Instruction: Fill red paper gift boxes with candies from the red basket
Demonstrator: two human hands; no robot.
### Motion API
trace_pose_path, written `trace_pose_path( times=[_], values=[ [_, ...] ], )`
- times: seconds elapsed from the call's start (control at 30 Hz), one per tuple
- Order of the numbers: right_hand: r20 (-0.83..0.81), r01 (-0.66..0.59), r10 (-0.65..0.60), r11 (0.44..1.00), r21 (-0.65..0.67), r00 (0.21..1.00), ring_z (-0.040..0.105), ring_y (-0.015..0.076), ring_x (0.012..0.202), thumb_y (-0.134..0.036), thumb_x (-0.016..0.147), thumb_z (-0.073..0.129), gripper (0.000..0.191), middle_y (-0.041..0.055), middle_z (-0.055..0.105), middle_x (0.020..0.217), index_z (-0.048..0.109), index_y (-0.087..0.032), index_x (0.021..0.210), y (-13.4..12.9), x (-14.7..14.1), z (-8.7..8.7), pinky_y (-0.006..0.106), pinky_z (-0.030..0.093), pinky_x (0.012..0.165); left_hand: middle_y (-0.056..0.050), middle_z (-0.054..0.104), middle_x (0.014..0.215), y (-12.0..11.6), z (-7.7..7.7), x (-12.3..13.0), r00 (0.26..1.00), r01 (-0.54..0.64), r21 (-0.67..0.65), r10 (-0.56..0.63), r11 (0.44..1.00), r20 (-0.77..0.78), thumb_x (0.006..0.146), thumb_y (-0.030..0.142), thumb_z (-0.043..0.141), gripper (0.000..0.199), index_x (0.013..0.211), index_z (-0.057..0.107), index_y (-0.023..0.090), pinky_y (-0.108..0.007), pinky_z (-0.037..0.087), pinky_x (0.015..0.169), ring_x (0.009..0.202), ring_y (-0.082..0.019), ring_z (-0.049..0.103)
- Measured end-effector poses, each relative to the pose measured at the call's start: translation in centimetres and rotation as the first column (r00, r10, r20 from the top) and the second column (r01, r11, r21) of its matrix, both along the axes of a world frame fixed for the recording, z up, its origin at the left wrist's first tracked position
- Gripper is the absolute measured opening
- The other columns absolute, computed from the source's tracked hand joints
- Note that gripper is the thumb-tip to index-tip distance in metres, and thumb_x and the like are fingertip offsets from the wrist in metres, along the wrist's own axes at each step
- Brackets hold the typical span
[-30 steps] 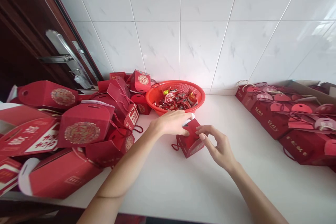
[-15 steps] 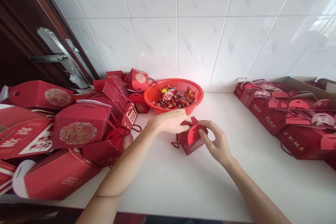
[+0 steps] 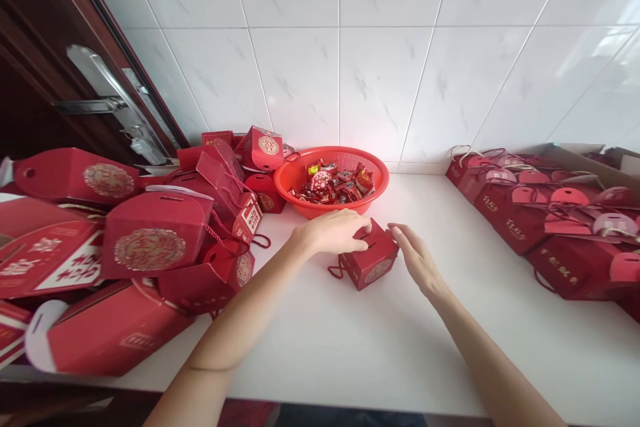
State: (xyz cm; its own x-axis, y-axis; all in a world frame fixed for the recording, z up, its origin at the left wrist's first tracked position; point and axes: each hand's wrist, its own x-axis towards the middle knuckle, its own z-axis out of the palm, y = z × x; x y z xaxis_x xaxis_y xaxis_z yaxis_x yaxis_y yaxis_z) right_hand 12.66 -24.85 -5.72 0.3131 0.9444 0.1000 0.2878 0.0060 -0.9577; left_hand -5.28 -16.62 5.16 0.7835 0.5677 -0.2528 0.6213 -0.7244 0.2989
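A small red gift box point(image 3: 376, 259) with a gold round emblem stands on the white counter in front of me. Its slotted top flaps lie folded down, and a dark red cord loop point(image 3: 337, 270) sticks out at its left. My left hand point(image 3: 340, 231) reaches over from the left, its curled fingers and thumb on the box's top. Along the right side my right hand point(image 3: 414, 255) is held with fingers stretched out, the fingertips at the box's upper right edge. Just behind the box is a red plastic basket point(image 3: 295, 170) of wrapped candies point(image 3: 340, 183).
On the left is a heap of red gift boxes point(image 3: 157, 233), some with flaps raised. Rows of red boxes point(image 3: 515, 227) with cords line the right side, near a cardboard carton point(image 3: 575, 159). A tiled wall point(image 3: 380, 80) and a door handle point(image 3: 95, 105) are behind.
The raised, rounded front flap of the box has been folded down flat. My right hand has moved slightly right, its fingers straightening off the flap; my left hand stays at the top.
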Motion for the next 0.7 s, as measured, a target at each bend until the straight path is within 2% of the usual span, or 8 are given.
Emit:
trace_pose_path(
  times=[0.1,0.17,0.27,0.4,0.5,0.6,0.7],
  values=[
    [-0.102,-0.068,0.055,0.989,-0.131,0.993,0.069,0.0294,0.106,-0.045,0.083,0.054,0.038,0.0093,0.075,0.111,0.069,-0.021,0.107,0.2,0.9,0.3,0.042,0.054,0.093,-0.008,0.065,0.121,0.2,-0.1,0.1,1.000,0.027,-0.015,-0.027,1.000,0.003,0.090,0.036,0.059,0.034,0.121,0.064,0.023,-0.030,0.045,0.080,0.108,-0.025,0.062],
    [-0.127,-0.121,0.100,0.978,-0.168,0.987,0.070,0.0288,0.102,-0.037,0.077,0.056,0.037,0.0079,0.077,0.108,0.071,-0.021,0.107,0.3,1.3,0.3,0.040,0.055,0.089,-0.007,0.064,0.123,0.4,-0.2,0.2,0.999,0.048,-0.027,-0.048,0.998,0.012,0.089,0.036,0.061,0.036,0.122,0.064,0.024,-0.029,0.045,0.081,0.111,-0.025,0.061],
    [-0.093,-0.156,0.142,0.975,-0.160,0.985,0.070,0.0292,0.101,-0.036,0.075,0.057,0.034,0.0083,0.077,0.108,0.073,-0.021,0.101,0.4,1.7,0.1,0.040,0.055,0.087,-0.006,0.064,0.122,0.6,-0.6,0.5,0.996,0.083,-0.029,-0.082,0.996,0.028,0.087,0.035,0.062,0.036,0.122,0.063,0.024,-0.028,0.045,0.082,0.113,-0.025,0.060],
    [-0.060,-0.153,0.148,0.984,-0.090,0.987,0.068,0.0288,0.106,-0.034,0.069,0.065,0.040,0.0073,0.075,0.115,0.072,-0.023,0.106,0.6,2.1,-0.2,0.041,0.054,0.089,-0.007,0.064,0.118,0.8,-1.0,0.7,0.994,0.099,-0.029,-0.098,0.995,0.047,0.086,0.035,0.061,0.036,0.121,0.064,0.025,-0.029,0.046,0.083,0.109,-0.025,0.061],
    [-0.043,-0.216,0.213,0.972,-0.087,0.976,0.070,0.0267,0.094,-0.033,0.067,0.064,0.027,0.0053,0.077,0.099,0.072,-0.021,0.090,0.6,2.2,-0.1,0.038,0.055,0.080,-0.007,0.064,0.117,0.8,-1.0,0.5,0.994,0.097,-0.037,-0.094,0.995,0.062,0.086,0.036,0.060,0.035,0.119,0.065,0.025,-0.030,0.046,0.082,0.107,-0.026,0.062],
    [-0.042,-0.167,0.162,0.977,-0.134,0.986,0.066,0.0223,0.072,-0.036,0.067,0.064,0.017,0.0031,0.073,0.075,0.067,-0.020,0.072,0.2,2.4,0.6,0.035,0.052,0.066,-0.008,0.064,0.117,0.7,-0.9,0.3,0.992,0.110,-0.026,-0.108,0.994,0.063,0.088,0.037,0.058,0.034,0.119,0.065,0.024,-0.030,0.046,0.081,0.108,-0.026,0.061],
    [-0.116,-0.061,0.050,0.994,-0.091,0.992,0.068,0.0226,0.078,-0.040,0.067,0.066,0.019,0.0037,0.073,0.075,0.062,-0.021,0.067,-0.5,2.6,1.6,0.037,0.052,0.078,-0.009,0.063,0.117,0.5,-1.0,0.2,0.990,0.119,-0.015,-0.117,0.993,0.072,0.089,0.036,0.056,0.034,0.119,0.065,0.024,-0.031,0.046,0.080,0.105,-0.025,0.062]
  ],
)
